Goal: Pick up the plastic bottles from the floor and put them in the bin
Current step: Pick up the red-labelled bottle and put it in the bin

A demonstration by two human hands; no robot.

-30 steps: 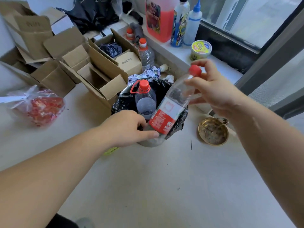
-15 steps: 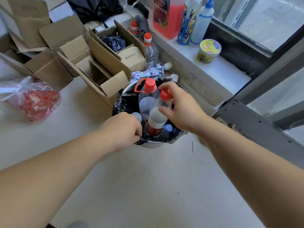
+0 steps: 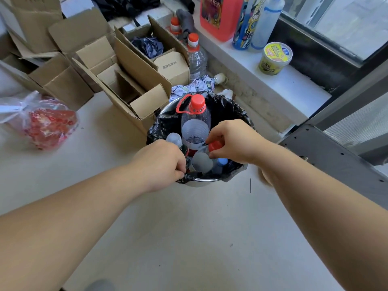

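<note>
Bin: a round metal bin (image 3: 206,182) lined with a black bag (image 3: 227,114), standing on the floor (image 3: 189,238).
In the bin: a large clear bottle (image 3: 195,124) with a red cap and red carry loop stands upright; beside it a bottle with a grey cap (image 3: 174,138), one with a blue cap (image 3: 221,162), and a red-capped bottle (image 3: 204,159) pushed down among them.
Right hand (image 3: 233,141): fingers pinched around the red-capped bottle's cap.
Left hand (image 3: 159,162): clenched on the bag at the bin's near rim.
Boxes: open cardboard boxes (image 3: 117,66) left of the bin; one holds crumpled dark plastic.
Floor: pale and smooth; a clear bag of red things (image 3: 45,120) lies at the left.
Window ledge (image 3: 279,80): a red jug, spray bottles and a yellow tub (image 3: 275,57).
</note>
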